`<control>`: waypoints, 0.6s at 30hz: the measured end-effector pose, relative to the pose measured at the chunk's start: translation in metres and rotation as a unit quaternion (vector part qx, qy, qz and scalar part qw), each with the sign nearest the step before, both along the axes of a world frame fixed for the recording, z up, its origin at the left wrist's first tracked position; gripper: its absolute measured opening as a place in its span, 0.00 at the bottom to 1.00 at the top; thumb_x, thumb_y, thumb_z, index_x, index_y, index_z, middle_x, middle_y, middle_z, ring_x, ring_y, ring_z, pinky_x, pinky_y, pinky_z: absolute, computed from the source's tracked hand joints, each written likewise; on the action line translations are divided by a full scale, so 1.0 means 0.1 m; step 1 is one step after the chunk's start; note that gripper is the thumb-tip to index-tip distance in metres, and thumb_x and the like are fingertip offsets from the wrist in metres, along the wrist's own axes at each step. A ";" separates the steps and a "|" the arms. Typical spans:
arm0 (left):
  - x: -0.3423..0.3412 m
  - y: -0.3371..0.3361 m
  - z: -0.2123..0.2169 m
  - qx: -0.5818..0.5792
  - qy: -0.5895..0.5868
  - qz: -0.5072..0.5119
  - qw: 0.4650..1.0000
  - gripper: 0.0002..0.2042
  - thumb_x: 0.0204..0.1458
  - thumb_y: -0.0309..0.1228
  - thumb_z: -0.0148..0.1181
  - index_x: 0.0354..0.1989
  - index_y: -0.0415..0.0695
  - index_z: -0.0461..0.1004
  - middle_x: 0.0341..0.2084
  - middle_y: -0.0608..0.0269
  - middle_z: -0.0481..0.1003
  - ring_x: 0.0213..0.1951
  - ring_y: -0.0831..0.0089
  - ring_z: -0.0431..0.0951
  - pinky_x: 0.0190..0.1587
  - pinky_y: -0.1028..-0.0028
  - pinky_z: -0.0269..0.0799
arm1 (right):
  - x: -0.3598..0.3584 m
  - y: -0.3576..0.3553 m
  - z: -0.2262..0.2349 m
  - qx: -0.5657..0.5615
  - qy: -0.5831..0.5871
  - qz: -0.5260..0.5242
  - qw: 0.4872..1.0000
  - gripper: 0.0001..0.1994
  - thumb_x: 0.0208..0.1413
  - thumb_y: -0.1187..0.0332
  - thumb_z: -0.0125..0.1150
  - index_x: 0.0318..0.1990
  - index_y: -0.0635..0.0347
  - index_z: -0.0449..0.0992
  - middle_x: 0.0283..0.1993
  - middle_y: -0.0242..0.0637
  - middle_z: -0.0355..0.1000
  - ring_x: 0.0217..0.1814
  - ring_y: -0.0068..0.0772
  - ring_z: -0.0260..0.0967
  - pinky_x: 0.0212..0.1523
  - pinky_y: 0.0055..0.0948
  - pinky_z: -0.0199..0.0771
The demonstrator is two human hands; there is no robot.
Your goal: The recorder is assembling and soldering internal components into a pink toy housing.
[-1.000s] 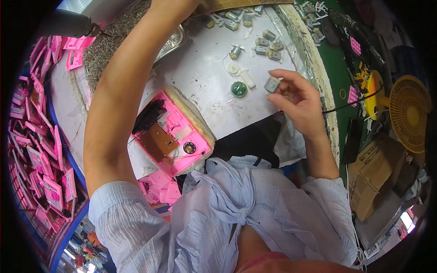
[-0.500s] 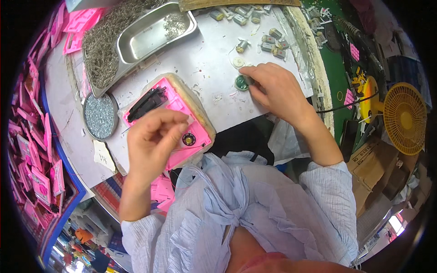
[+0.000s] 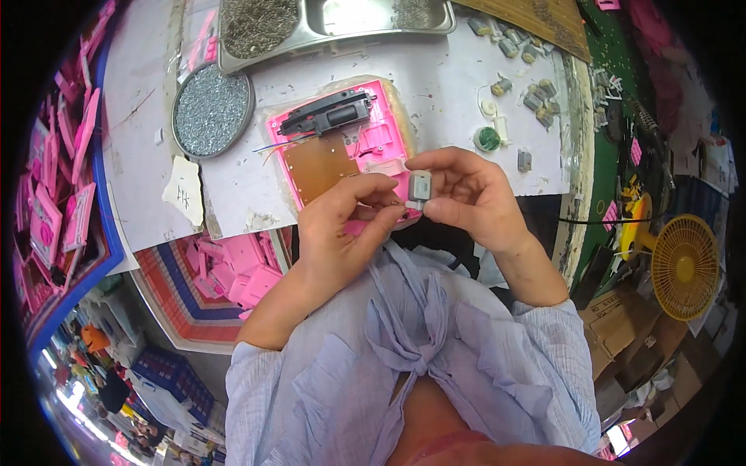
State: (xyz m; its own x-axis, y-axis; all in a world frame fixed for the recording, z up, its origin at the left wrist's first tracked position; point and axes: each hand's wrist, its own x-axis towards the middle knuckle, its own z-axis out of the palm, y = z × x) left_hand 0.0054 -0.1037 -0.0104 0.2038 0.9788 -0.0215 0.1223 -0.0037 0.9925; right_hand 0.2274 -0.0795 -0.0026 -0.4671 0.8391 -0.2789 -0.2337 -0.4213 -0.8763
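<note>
My right hand (image 3: 466, 198) pinches a small grey metal motor (image 3: 420, 186) between thumb and fingers, over the near edge of a pink plastic toy housing (image 3: 365, 140). My left hand (image 3: 346, 225) is curled beside it, fingertips meeting at the motor's left side; something tiny may be pinched there but I cannot tell. The housing lies open on the white table (image 3: 233, 186), with a brown circuit board (image 3: 318, 167), thin wires and a black part (image 3: 326, 115) in it.
A round tin of small screws (image 3: 212, 110) and a steel tray (image 3: 334, 19) of metal bits stand at the back. Several loose grey motors (image 3: 532, 97) and a green-capped part (image 3: 487, 139) lie at right. Pink housings (image 3: 58, 210) fill bins at left. A yellow fan (image 3: 684, 268) stands at right.
My right hand has come back from the loose motors at the right with one motor. My left hand has moved in to meet it over the housing's near edge.
</note>
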 end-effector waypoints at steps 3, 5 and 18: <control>-0.03 -0.03 -0.03 -0.008 -0.028 0.014 0.999 0.16 0.55 0.19 0.68 0.52 0.37 0.75 0.38 0.56 0.82 0.40 0.73 0.85 0.42 0.74 0.84 | -0.10 0.05 0.01 -0.044 0.027 0.013 0.999 0.23 0.58 0.81 0.67 0.62 0.66 0.73 0.37 0.27 0.74 0.39 0.17 0.72 0.44 0.20 0.75; -0.05 -0.03 -0.03 -0.006 -0.024 0.006 1.000 0.18 0.55 0.20 0.68 0.53 0.37 0.73 0.38 0.57 0.81 0.40 0.73 0.85 0.43 0.74 0.84 | -0.13 0.07 0.02 -0.060 0.021 0.022 0.998 0.23 0.58 0.81 0.67 0.62 0.66 0.73 0.37 0.27 0.75 0.38 0.16 0.71 0.43 0.19 0.74; -0.04 -0.03 -0.04 -0.022 -0.070 0.003 0.997 0.15 0.56 0.19 0.67 0.51 0.37 0.73 0.38 0.57 0.81 0.41 0.73 0.84 0.44 0.74 0.84 | -0.12 0.02 0.02 0.234 -0.174 0.025 0.956 0.24 0.55 0.80 0.69 0.61 0.64 0.74 0.35 0.31 0.75 0.35 0.14 0.71 0.36 0.19 0.71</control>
